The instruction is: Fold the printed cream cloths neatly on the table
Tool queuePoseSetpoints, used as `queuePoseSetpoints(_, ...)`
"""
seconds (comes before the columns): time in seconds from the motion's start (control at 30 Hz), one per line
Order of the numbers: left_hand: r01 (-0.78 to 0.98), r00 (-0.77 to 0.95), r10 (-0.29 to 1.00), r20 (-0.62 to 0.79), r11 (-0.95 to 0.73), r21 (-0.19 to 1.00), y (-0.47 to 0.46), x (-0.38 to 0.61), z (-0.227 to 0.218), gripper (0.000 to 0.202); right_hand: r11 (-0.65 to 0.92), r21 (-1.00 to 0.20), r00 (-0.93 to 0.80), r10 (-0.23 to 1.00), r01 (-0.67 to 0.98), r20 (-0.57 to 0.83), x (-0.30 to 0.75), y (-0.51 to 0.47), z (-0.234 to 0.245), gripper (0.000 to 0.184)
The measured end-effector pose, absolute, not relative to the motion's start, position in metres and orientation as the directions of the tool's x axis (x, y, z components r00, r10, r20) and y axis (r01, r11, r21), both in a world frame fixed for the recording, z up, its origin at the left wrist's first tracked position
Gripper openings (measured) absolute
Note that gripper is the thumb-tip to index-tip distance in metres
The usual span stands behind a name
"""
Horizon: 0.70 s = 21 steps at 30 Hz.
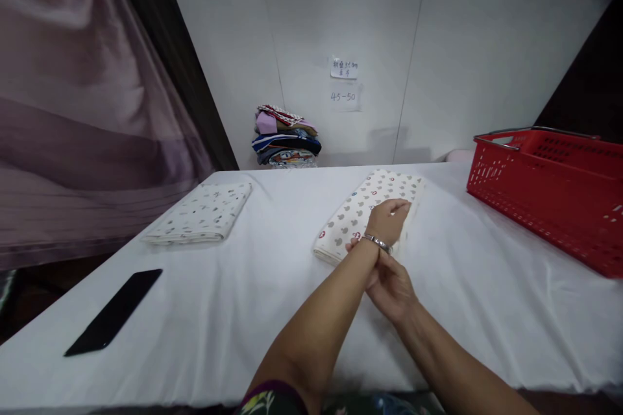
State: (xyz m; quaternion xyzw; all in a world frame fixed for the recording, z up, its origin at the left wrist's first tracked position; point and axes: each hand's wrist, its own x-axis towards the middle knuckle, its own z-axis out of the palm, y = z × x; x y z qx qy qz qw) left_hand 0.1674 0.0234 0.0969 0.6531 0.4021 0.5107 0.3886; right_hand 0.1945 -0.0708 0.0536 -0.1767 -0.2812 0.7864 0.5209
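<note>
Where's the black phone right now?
Head view: the black phone lies flat on the white table near its left edge, in front of the left folded cloth.

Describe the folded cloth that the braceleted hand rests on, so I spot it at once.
On the white table, between the red basket at the right and the black phone at the left, lie two folded cloths. Yours is the right-hand cloth, under the left hand. It bears big grey and red shapes; the left cloth has only small specks.
</note>
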Motion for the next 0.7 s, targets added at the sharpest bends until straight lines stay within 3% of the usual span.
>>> queuePoseSetpoints(0.07, 0.302, 0.203, 0.86, 0.469, -0.511, 0.805, 0.018, 0.164, 0.1, 0.018, -0.298, -0.621, -0.412, 0.91, -0.725, 0.044, 0.198, -0.07, 0.056, 0.038)
queuePoseSetpoints(0.17, 0.554, 0.403, 0.712, 0.575, -0.69, 0.466, 0.01, 0.153, 0.105, 0.021, -0.313, -0.646, -0.455, 0.889, -0.697, 0.06, 0.202, -0.071, 0.056, 0.037)
queuePoseSetpoints(0.27, 0.662, 0.555, 0.61, 0.566, -0.736, 0.143, 0.007, 0.143, 0.109, 0.022, -0.277, -0.71, -0.455, 0.888, -0.648, 0.069, 0.202, -0.074, 0.053, 0.037)
queuePoseSetpoints(0.33, 0.683, 0.59, 0.573, 0.569, -0.73, 0.028, 0.006, 0.138, 0.109, 0.022, -0.25, -0.738, -0.446, 0.892, -0.627, 0.077, 0.201, -0.076, 0.05, 0.034)
queuePoseSetpoints(0.47, 0.669, 0.623, 0.54, 0.566, -0.743, -0.026, 0.002, 0.133, 0.109, 0.024, -0.25, -0.764, -0.47, 0.879, -0.594, 0.078, 0.196, -0.079, 0.049, 0.039)
queuePoseSetpoints(0.7, 0.655, 0.548, 0.624, 0.556, -0.734, 0.178, -0.005, 0.127, 0.107, 0.022, -0.286, -0.791, -0.537, 0.841, -0.541, 0.064, 0.18, -0.085, 0.049, 0.052)
